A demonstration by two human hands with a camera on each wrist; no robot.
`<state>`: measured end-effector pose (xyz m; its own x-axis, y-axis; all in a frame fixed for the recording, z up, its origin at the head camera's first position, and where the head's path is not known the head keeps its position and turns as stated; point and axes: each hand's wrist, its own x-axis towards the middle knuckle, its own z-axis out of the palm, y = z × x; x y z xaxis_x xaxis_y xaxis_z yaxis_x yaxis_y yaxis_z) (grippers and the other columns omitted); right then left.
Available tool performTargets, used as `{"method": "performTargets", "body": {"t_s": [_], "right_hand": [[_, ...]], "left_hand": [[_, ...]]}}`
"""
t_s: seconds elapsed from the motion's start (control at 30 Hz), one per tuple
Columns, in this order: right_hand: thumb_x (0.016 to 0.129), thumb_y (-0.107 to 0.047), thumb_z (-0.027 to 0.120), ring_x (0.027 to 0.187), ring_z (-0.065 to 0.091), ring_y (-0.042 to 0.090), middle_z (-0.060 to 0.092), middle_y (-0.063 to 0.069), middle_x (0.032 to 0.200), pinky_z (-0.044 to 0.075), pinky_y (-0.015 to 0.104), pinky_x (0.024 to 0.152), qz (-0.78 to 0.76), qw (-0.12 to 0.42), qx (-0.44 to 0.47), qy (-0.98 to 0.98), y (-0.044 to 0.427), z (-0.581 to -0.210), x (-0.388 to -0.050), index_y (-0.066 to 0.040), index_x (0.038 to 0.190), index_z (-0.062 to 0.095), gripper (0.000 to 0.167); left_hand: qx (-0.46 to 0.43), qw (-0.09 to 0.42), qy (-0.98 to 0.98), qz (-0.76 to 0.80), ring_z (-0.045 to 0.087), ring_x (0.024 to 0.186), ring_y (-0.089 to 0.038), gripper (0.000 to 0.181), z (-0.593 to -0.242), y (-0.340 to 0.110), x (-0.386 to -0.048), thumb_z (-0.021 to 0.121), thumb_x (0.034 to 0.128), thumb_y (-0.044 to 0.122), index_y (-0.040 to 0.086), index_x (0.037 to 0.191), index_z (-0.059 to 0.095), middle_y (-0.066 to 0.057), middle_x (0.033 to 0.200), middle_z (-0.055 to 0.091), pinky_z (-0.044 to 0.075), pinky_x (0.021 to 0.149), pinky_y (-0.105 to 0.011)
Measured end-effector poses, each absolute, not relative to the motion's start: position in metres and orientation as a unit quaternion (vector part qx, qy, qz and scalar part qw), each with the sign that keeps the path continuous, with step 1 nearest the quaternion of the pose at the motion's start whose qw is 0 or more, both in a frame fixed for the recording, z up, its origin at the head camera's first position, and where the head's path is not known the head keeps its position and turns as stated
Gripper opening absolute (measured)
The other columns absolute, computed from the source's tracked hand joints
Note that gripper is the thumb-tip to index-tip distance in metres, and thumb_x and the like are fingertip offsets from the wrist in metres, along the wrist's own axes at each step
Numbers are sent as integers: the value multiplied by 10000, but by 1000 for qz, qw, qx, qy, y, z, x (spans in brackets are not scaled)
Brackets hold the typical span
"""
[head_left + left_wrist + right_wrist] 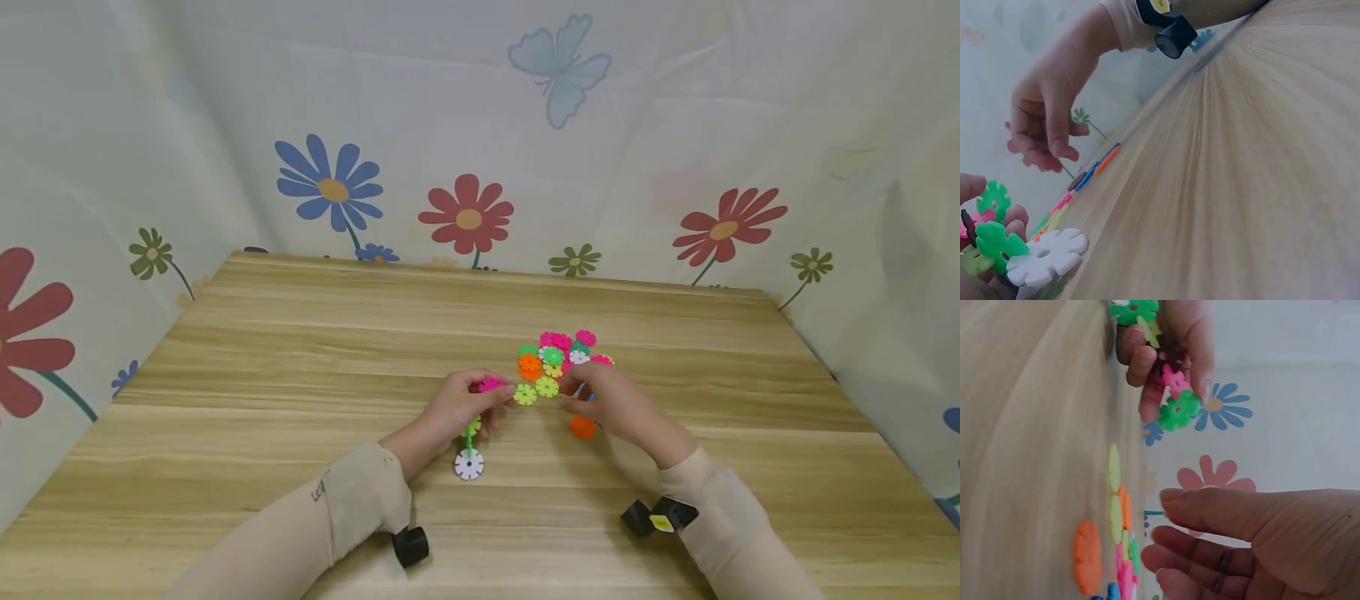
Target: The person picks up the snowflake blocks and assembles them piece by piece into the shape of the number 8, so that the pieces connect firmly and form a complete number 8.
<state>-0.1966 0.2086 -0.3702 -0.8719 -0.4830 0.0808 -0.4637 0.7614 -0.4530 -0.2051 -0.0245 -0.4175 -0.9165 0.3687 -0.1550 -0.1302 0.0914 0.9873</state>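
Note:
My left hand [459, 406] grips a short chain of interlocking plastic snowflake discs. In the left wrist view, a white disc [1047, 256] ends this chain, joined to a green disc [999, 247]. The right wrist view shows a pink disc [1174, 380] and another green disc [1179, 410] at the chain's other end, by the left fingertips. My right hand [618, 410] hovers beside the loose pile, thumb and fingers apart, with nothing between them. Near it lie two yellow discs [547, 387] and an orange disc [582, 427].
Several loose discs in pink, green, white and orange [529, 365] lie heaped beyond the hands on the wooden table [337, 325]. Part of a blue disc [592, 397] shows by the right hand. A flower-printed cloth [600, 167] hangs behind the table.

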Motion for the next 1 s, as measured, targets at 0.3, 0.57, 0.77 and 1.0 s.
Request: {"method": "performTargets", "body": {"t_s": [0.3,0.57,0.77,1.0], "right_hand": [[766,-17,746,766,592,148,648,18,815,507,266,696,-188,92,-258,943,217,-363,-196,-59,847,657,127],[750,-97,802,728,509,124,613,-5,814,463,278,694,-128,132,-228,956,216,-367,-196,-89,859,640,195],[752,-96,802,714,473,143,550,8,786,421,268,657,-133,140,-209,959,216,-370,-196,-85,870,583,248],[771,-39,758,695,461,125,517,7,749,392,237,619,-168,147,-227,948,221,-369,-197,-93,845,549,228]], "left_hand": [[65,184,715,671,534,472,-116,306,-416,-26,-205,684,892,206,37,1145,657,-38,602,615,462,437,-231],[67,186,704,682,569,525,-121,301,-414,-26,-205,631,931,200,36,1183,620,-180,985,705,468,452,-231],[78,183,701,684,554,526,-92,329,-414,-26,-205,598,952,209,-2,1204,597,-222,1097,681,446,450,-216],[81,181,709,677,500,497,-73,285,-414,-25,-203,581,962,206,-9,1145,621,-208,1044,692,413,420,-202]]}}
